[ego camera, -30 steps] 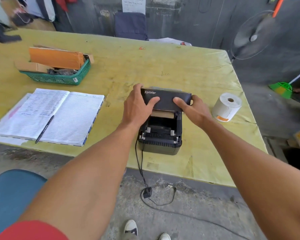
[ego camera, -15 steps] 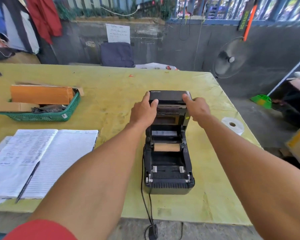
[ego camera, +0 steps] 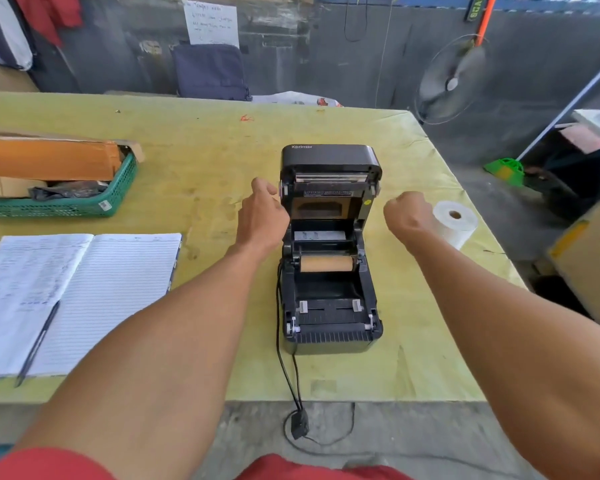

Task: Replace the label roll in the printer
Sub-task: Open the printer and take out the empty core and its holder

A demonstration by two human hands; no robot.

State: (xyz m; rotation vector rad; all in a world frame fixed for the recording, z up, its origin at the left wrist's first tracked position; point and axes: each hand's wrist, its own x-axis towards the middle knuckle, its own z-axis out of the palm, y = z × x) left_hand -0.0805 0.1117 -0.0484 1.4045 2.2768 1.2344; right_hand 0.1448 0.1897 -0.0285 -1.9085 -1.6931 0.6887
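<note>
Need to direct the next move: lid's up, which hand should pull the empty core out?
Left, probably. The left hand hangs empty beside the printer, nearer the brown core; the right hand sits nearer the new roll.

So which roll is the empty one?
The brown roll inside the printer: it's bare cardboard. The white roll on the table is full.

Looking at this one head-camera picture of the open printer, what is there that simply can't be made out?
- Handwritten note on the wall: too small and blurred.
- Sticker text under the printer lid: too small.
- Notebook writing: blurred.
- Fingers of the right hand: curled away, hidden by its back.
- Green basket contents: covered by cardboard, cut off at the left edge.
</note>
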